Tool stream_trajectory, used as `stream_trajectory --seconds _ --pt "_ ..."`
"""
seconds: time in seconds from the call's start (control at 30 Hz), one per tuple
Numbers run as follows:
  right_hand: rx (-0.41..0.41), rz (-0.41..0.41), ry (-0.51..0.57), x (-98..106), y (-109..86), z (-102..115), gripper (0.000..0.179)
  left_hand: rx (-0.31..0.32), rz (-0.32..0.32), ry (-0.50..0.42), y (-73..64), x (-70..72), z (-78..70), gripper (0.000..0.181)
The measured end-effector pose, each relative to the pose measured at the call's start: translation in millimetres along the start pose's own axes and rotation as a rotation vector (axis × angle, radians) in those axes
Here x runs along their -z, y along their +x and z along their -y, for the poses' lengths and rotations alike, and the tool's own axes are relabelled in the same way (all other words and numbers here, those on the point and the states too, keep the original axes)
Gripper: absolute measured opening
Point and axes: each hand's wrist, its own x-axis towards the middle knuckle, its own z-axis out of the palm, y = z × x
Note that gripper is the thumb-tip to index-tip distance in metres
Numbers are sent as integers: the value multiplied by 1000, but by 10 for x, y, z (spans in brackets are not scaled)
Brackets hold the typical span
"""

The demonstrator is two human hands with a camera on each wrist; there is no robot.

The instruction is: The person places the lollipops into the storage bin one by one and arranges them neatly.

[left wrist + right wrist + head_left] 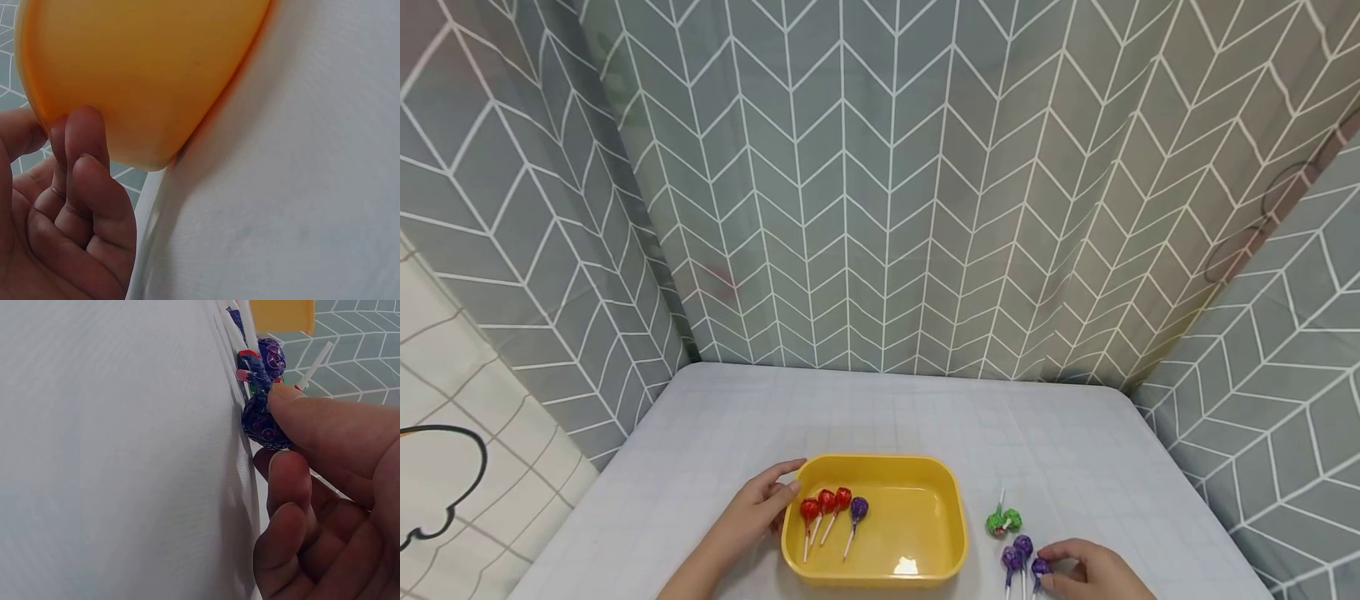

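The yellow tray (917, 517) is held by the left hand (765, 504), a purple lollipop (1041, 566) by the right hand (1093, 570); its two neighbours (1011, 557), so close, could be knocked away.

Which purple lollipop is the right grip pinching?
The rightmost purple lollipop on the table: the right grip pinches it, whereas the other two there lie to its left, unheld, and the fourth sits in the yellow tray.
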Motion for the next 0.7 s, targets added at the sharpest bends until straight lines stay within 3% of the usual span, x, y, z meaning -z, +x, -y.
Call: stream_trajectory --seconds 0.33,0.7 --pt "7 -9 -39 -11 11 21 38 -3 3 4 -7 13 39 55" --pt "-66 -46 -18 69 3 67 42 1 2 1 6 10 30 55"
